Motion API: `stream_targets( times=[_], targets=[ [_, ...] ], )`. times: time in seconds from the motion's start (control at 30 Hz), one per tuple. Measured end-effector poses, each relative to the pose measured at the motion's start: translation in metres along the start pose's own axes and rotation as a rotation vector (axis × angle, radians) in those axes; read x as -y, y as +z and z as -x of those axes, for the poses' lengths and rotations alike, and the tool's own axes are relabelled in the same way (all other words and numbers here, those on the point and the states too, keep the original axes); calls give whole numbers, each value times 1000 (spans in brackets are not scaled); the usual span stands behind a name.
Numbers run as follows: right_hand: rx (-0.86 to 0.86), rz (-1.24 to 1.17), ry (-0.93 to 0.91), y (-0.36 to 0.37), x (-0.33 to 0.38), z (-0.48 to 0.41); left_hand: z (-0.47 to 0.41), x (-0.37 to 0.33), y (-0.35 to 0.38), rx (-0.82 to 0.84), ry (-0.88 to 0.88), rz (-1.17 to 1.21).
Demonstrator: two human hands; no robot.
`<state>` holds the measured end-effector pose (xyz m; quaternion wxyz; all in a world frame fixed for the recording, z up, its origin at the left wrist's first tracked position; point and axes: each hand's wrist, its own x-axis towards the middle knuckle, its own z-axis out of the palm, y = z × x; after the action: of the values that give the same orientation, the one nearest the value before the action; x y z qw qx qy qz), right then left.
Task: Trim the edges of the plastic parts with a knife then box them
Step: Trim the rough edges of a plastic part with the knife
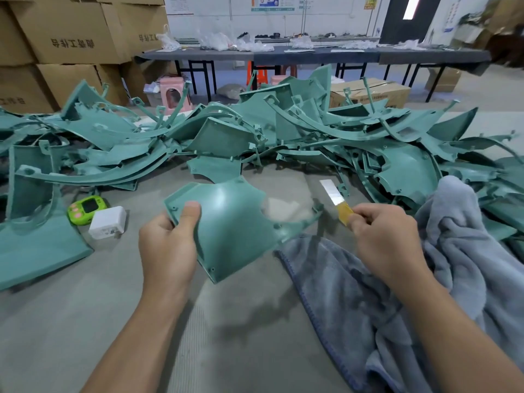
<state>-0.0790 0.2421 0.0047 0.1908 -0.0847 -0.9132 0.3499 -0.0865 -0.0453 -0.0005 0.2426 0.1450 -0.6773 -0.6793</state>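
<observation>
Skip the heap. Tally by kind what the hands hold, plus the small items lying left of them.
Teal plastic part, held by the left hand: 1
Knife, pinched by the right hand: 1
Lime-green gadget with a screen: 1
White plastic block: 1
Total: 4

A single wide-angle head camera looks forward and down, close above the left hand (167,245) and right hand (388,239), reaching past the pile (283,131) to far tables (312,56).
</observation>
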Motion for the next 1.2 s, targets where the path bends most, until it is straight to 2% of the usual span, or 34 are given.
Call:
stream_targets(
  times=[0.17, 0.27, 0.33, 0.5, 0.63, 0.67, 0.73, 0.8, 0.83, 0.87, 0.93, 1.0, 1.07, 1.13, 1.2],
  targets=[
    [84, -433, -147, 3, 23, 13, -4, -6, 2, -131, -371, 424],
    [194, -477, -284, 12, 40, 30, -6, -11, -1, -108, -483, 540],
    [202, -409, -328, 21, 43, 37, -6, -12, -2, -73, -505, 551],
    [81, -373, -322, 27, 41, 36, -4, -10, 0, -29, -524, 522],
    [26, -233, -327, 29, 38, 31, -5, -10, 3, 13, -524, 532],
    [-25, -181, -275, 29, 35, 25, -5, -10, 2, 26, -528, 536],
    [-141, -85, -58, 23, 25, 11, -6, -11, 0, 33, -534, 541],
    [-195, -108, 134, 16, 13, 2, -7, -11, -2, 20, -536, 538],
    [-200, -144, 147, 14, 10, 1, -8, -12, -3, 15, -535, 540],
    [-199, -188, 104, 12, 10, 3, -9, -12, -4, 13, -536, 543],
    [-157, -262, -104, 13, 22, 15, -9, -11, -4, 17, -545, 536],
    [-32, -283, -295, 18, 39, 29, -7, -10, -3, 26, -547, 517],
    [78, -259, -385, 27, 46, 38, -6, -9, -1, 37, -542, 504],
    [66, -173, -368, 34, 44, 36, -5, -9, 0, 46, -542, 502],
    [-29, -133, -200, 30, 35, 24, -5, -9, 0, 35, -544, 489]
  ],
)
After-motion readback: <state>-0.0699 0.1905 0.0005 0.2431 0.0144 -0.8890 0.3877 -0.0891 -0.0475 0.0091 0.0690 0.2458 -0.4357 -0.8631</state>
